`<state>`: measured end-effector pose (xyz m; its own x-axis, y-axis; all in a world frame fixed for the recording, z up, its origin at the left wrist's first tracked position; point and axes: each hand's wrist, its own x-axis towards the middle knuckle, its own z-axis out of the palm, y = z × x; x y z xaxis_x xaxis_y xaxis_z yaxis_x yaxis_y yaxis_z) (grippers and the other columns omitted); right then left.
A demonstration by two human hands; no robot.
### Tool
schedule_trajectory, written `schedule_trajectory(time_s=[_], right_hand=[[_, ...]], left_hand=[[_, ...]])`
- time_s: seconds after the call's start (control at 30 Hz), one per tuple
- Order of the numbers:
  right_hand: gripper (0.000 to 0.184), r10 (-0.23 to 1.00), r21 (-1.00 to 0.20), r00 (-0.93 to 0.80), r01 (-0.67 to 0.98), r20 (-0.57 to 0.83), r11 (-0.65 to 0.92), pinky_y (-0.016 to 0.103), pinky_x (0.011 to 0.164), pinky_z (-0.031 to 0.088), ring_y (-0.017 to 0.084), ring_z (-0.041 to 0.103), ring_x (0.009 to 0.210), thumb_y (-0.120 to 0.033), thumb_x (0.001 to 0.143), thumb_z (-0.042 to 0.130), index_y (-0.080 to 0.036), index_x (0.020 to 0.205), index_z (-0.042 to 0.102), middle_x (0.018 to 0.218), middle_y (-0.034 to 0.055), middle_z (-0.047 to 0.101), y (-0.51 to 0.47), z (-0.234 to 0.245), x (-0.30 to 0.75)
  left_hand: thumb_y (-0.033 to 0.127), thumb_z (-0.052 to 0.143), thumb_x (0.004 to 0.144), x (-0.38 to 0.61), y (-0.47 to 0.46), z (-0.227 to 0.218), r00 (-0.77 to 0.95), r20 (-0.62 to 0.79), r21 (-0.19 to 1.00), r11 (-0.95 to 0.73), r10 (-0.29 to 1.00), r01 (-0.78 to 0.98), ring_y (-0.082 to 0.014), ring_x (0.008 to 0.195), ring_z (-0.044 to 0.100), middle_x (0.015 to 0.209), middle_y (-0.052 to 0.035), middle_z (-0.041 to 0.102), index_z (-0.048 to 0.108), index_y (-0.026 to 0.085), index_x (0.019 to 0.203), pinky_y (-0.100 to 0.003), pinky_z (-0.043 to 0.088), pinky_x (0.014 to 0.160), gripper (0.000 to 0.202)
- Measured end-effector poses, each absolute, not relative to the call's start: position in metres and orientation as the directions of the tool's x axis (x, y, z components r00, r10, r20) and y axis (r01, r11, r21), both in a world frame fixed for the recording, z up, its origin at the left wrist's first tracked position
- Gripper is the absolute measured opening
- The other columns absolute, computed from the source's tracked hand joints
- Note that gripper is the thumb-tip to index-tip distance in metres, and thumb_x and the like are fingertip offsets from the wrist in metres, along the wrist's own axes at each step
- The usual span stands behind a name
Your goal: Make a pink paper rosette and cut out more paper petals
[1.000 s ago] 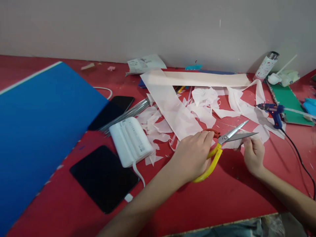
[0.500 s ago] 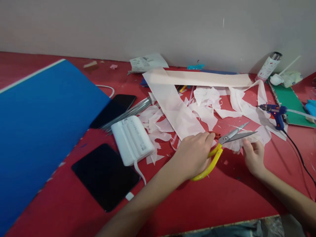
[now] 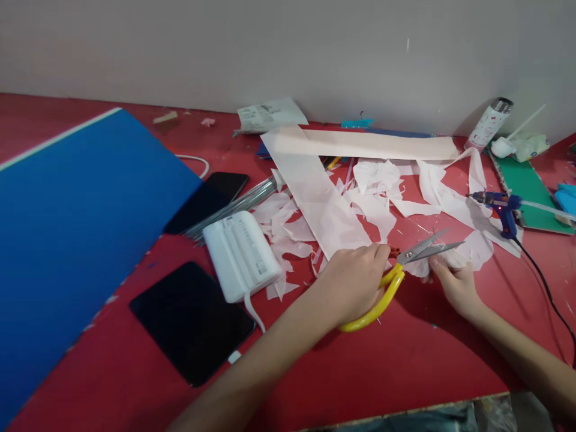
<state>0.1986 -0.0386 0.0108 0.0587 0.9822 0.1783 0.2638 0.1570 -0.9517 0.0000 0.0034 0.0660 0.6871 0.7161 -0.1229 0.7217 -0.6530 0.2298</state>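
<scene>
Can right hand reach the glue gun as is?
Probably yes. The right hand is close to the blue glue gun, with only loose white paper between; it would first release the scrap it pinches.

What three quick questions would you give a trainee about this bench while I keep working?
1. Which hand holds the yellow-handled scissors?
2. True or false: the blades stand apart while the right hand grips a pale sheet.
3. Fill the gap: the blue tool with the black cord is a hot ____.

Key:
1. The left hand.
2. True.
3. Glue gun.
</scene>
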Motion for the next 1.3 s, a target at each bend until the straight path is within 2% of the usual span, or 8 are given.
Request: schedule_trajectory(time_s=[0.3, 0.4, 0.6, 0.8, 1.3], right_hand=[[0.032, 0.97, -0.929, 0.087, 0.317, 0.228, 0.19, 0.023, 0.047, 0.041, 0.011, 0.051, 0.045, -0.031, 0.089, 0.049, -0.02, 0.059, 0.055, 0.047, -0.0022, 0.057, -0.038, 0.012, 0.195], [0.033, 0.969, -0.925, 0.085, 0.327, 0.232, 0.193, 0.023, 0.048, 0.041, 0.011, 0.051, 0.045, -0.03, 0.09, 0.048, -0.02, 0.059, 0.054, 0.048, -0.0021, 0.057, -0.037, 0.01, 0.196], [0.035, 0.972, -0.936, 0.103, 0.31, 0.211, 0.17, 0.023, 0.049, 0.04, 0.011, 0.052, 0.046, -0.031, 0.09, 0.047, -0.019, 0.058, 0.054, 0.048, -0.0017, 0.057, -0.035, 0.009, 0.197], [0.038, 0.974, -0.952, 0.14, 0.276, 0.18, 0.136, 0.024, 0.048, 0.039, 0.011, 0.05, 0.045, -0.036, 0.089, 0.049, -0.019, 0.054, 0.054, 0.046, -0.001, 0.056, -0.031, 0.005, 0.199], [0.044, 0.984, -0.973, 0.141, 0.217, 0.107, 0.074, 0.024, 0.048, 0.038, 0.011, 0.05, 0.044, -0.042, 0.089, 0.049, -0.018, 0.052, 0.056, 0.045, -0.0004, 0.056, -0.028, -0.002, 0.2]], left_hand=[[0.028, 0.035, 0.09, 0.005, 0.008, 0.074, 0.688, -0.23, 0.181, -0.665, 0.688, 0.725, -0.0244, 0.079, 0.064, 0.093, -0.013, 0.067, 0.054, 0.011, 0.105, -0.03, 0.04, 0.058, 0.03], [0.027, 0.034, 0.09, 0.006, 0.01, 0.074, 0.693, -0.229, 0.174, -0.671, 0.684, 0.721, -0.022, 0.079, 0.064, 0.098, -0.0133, 0.067, 0.054, 0.011, 0.106, -0.029, 0.039, 0.057, 0.03], [0.026, 0.036, 0.089, 0.009, 0.013, 0.076, 0.704, -0.266, 0.153, -0.692, 0.658, 0.705, -0.0216, 0.076, 0.064, 0.098, -0.0137, 0.067, 0.055, 0.011, 0.11, -0.029, 0.039, 0.056, 0.032], [0.024, 0.034, 0.091, 0.013, 0.017, 0.084, 0.719, -0.334, 0.113, -0.731, 0.61, 0.673, -0.0233, 0.075, 0.065, 0.098, -0.0143, 0.066, 0.057, 0.012, 0.105, -0.03, 0.042, 0.057, 0.03], [0.021, 0.039, 0.089, 0.016, 0.02, 0.096, 0.695, -0.387, 0.135, -0.708, 0.606, 0.693, -0.023, 0.081, 0.065, 0.1, -0.0131, 0.065, 0.054, 0.012, 0.107, -0.031, 0.046, 0.063, 0.026]])
